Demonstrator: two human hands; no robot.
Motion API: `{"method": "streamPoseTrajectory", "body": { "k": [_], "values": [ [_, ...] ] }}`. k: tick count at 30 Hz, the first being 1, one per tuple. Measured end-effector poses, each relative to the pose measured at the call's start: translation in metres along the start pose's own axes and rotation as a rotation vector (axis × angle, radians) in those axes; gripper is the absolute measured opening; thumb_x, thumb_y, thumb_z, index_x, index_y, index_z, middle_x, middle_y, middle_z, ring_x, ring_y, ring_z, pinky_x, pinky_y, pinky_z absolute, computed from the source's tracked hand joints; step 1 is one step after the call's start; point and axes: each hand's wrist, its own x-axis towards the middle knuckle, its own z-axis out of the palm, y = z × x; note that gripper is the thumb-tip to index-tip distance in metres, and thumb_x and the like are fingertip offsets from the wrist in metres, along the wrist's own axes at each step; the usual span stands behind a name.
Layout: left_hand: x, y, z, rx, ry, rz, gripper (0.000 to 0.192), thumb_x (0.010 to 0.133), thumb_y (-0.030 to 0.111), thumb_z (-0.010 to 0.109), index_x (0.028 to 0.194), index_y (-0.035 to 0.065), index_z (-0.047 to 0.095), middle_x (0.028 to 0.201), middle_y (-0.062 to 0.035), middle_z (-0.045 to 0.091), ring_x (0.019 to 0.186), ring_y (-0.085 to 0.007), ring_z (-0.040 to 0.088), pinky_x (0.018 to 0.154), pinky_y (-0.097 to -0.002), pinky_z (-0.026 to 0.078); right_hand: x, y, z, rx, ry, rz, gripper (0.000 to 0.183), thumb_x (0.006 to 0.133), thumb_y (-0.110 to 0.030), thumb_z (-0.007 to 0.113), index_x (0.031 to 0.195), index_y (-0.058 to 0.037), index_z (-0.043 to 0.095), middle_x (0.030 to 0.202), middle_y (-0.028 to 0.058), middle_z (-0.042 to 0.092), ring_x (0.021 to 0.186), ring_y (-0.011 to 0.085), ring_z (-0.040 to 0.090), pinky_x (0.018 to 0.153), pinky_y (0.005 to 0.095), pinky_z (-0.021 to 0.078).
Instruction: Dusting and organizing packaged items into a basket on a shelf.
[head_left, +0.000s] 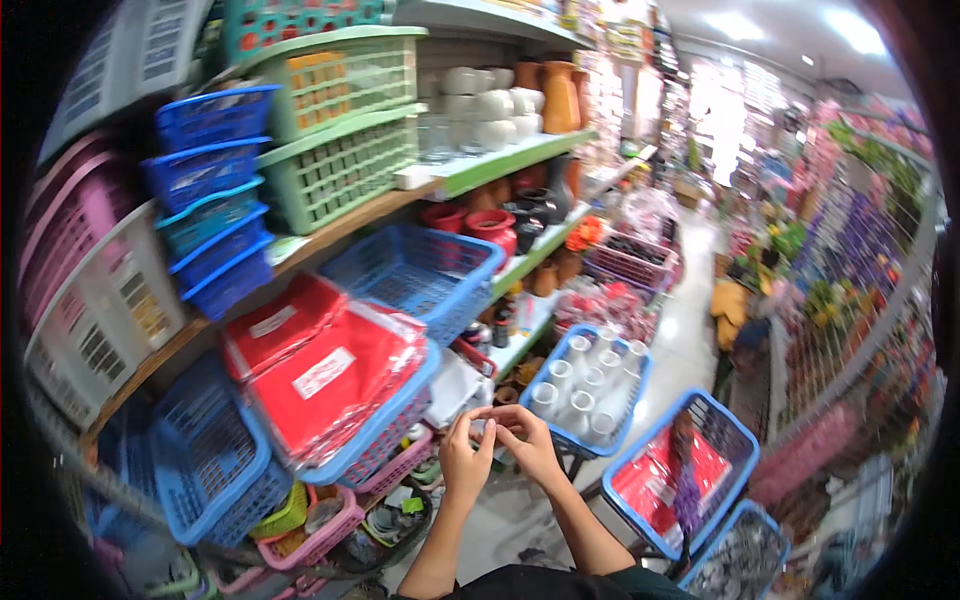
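My left hand (466, 454) and my right hand (531, 444) are raised in front of me, their fingertips meeting. Both have curled fingers with the thumbs held apart from them, and I see nothing in either. To the left of them is a blue plastic basket (431, 358) topped with red packs in clear plastic wrap (322, 375), which bear white labels. Beyond my right hand, another blue basket (535, 382) holds several white bottle-shaped vases (581, 403). Lower right, a blue basket (742, 450) contains a red wrapped pack (709, 465) and a purple tassel-like item (686, 499).
Shelves (517, 161) at left carry green baskets (337, 172), stacked blue baskets (214, 120), white round pots (495, 133) and red pots (491, 225). Pink baskets (349, 517) sit low at left. Artificial flowers (862, 225) line a wire rack along the right. A pale floor aisle (686, 300) runs between.
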Motion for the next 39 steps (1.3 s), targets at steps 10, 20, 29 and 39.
{"method": "streamPoseTrajectory", "body": {
  "k": [10,20,29,39],
  "values": [
    [-0.065,-0.004,0.136,-0.204,-0.563,-0.041,0.021,0.084,0.020,0.059,0.098,0.0042,0.063,0.089,-0.0078,0.064,0.060,-0.0152,0.056,0.058,-0.0289,0.045,-0.108,0.032,-0.113,-0.206,0.542,0.228,0.021,0.084,-0.011,0.060,0.102,0.0003,0.060,0.089,0.0067,0.064,0.078,0.0120,0.059,0.068,0.0258,0.0476],
    [-0.145,-0.031,0.221,-0.218,-0.992,-0.086,0.029,0.084,0.022,0.062,0.106,0.0029,0.060,0.095,-0.0107,0.066,0.077,-0.0157,0.064,0.068,-0.0264,0.048,-0.237,0.071,-0.181,-1.143,0.832,0.513,0.024,0.071,-0.010,0.063,0.095,-0.0075,0.063,0.110,0.0166,0.053,0.104,0.0349,0.048,0.087,0.0422,0.0407],
    [-0.172,-0.068,0.315,-0.707,-1.255,-0.927,0.040,0.089,0.025,0.052,0.124,0.0052,0.047,0.116,-0.0099,0.057,0.103,-0.0205,0.055,0.084,-0.0337,0.047,-0.292,0.106,-0.221,-1.391,0.761,0.690,0.031,0.070,-0.010,0.062,0.101,-0.0154,0.064,0.117,0.0241,0.048,0.106,0.0381,0.048,0.087,0.0466,0.0398],
    [-0.165,-0.094,0.404,-0.700,-1.077,-1.176,0.062,0.090,0.036,0.047,0.140,0.0079,0.025,0.148,-0.0137,0.019,0.135,-0.0276,0.021,0.106,-0.0422,0.023,-0.295,0.080,-0.269,-1.348,0.791,0.676,0.040,0.067,-0.003,0.058,0.104,-0.0173,0.065,0.109,0.0109,0.057,0.097,0.0293,0.053,0.077,0.0387,0.0428]
  ]
}}
